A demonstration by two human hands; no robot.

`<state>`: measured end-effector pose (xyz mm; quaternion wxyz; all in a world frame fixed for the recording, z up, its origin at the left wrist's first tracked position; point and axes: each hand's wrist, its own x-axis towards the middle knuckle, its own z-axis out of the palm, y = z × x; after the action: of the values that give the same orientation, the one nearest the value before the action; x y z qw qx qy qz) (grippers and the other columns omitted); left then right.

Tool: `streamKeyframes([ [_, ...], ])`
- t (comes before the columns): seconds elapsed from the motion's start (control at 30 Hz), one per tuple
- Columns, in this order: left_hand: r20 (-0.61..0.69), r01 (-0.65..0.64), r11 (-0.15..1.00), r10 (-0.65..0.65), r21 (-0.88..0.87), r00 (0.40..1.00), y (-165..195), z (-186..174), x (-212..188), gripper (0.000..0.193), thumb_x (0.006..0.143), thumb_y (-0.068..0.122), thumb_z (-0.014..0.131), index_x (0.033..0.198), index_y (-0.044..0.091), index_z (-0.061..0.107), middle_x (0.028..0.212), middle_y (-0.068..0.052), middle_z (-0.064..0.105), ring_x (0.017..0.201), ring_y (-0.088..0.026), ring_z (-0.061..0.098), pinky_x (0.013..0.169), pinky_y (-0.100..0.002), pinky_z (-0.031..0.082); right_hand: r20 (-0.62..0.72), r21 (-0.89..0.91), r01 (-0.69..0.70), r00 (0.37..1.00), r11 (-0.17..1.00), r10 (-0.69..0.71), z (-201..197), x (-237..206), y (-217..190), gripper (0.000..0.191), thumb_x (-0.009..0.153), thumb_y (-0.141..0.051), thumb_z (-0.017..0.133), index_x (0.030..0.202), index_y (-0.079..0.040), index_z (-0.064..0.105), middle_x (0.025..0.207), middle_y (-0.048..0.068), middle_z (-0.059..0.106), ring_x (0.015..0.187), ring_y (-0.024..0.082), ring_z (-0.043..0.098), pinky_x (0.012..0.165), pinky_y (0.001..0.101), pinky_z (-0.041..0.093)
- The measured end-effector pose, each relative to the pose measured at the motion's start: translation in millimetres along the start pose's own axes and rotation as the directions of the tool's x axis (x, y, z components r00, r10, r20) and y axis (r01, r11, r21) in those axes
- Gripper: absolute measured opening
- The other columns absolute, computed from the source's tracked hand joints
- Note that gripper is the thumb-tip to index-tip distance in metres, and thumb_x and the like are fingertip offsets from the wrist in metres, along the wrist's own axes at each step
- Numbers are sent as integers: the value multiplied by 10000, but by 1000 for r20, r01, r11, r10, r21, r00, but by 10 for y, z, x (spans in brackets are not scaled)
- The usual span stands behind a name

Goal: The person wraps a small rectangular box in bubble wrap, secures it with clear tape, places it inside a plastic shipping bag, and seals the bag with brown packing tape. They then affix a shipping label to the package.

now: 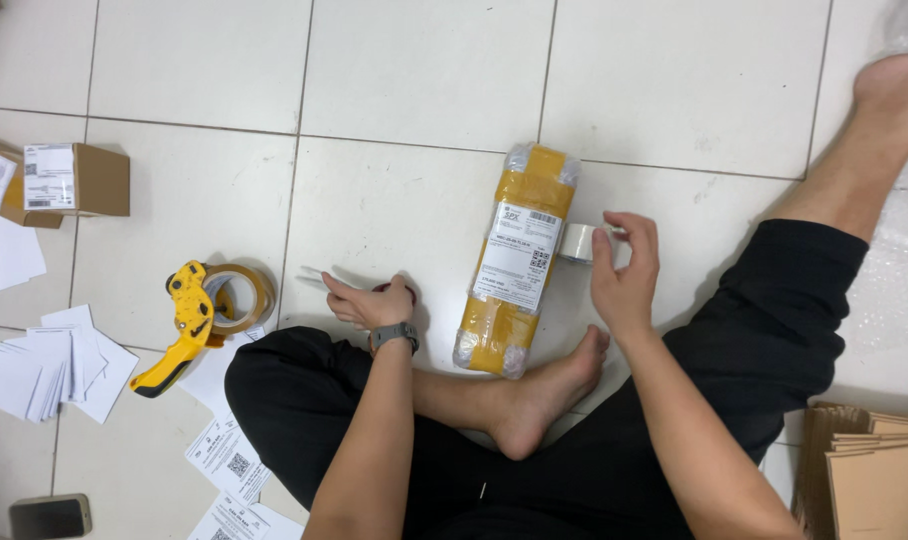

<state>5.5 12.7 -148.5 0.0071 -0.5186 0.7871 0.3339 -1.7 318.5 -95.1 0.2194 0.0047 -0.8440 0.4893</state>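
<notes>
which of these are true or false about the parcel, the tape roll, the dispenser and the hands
1. The right hand holds a small roll of tape beside the yellow parcel. True.
2. The yellow parcel stands upright on end. False: it lies flat on the tiled floor.
3. The left hand grips the yellow tape dispenser. False: the dispenser lies apart on the floor; this hand holds scissors.
4. A white label is on the parcel's top face. True.
5. The phone lies on top of the parcel. False: it lies on the floor at the lower left corner.
</notes>
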Motion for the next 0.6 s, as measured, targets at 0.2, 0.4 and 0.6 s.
streamKeyframes([
  [0.2,291,-180,835,371,-520,882,350,-337,-631,1208,695,35,729,1636,179,-15,1621,-210,257,1407,-355,434,984,-465,583,569,453,-759,650,468,504,56,-683,-395,257,1033,-109,558,1246,-5,659,1085,97,733,959,167,712,855,303,599],
  [0.4,466,-422,497,866,-758,182,518,-503,-1397,1227,724,59,837,1634,106,16,1672,-238,226,1448,-361,416,1048,-465,490,668,509,-824,560,248,490,69,-920,-373,482,888,-1,639,1361,-43,557,1226,67,657,1082,151,674,933,301,579],
  [0.6,546,-541,759,643,-362,537,1043,276,-697,897,1067,448,712,1609,-68,218,1637,-305,270,1513,-392,318,1177,-460,351,319,744,-573,756,343,571,-284,-539,-72,447,987,-28,645,1408,37,509,1166,89,630,993,160,635,877,309,562],
])
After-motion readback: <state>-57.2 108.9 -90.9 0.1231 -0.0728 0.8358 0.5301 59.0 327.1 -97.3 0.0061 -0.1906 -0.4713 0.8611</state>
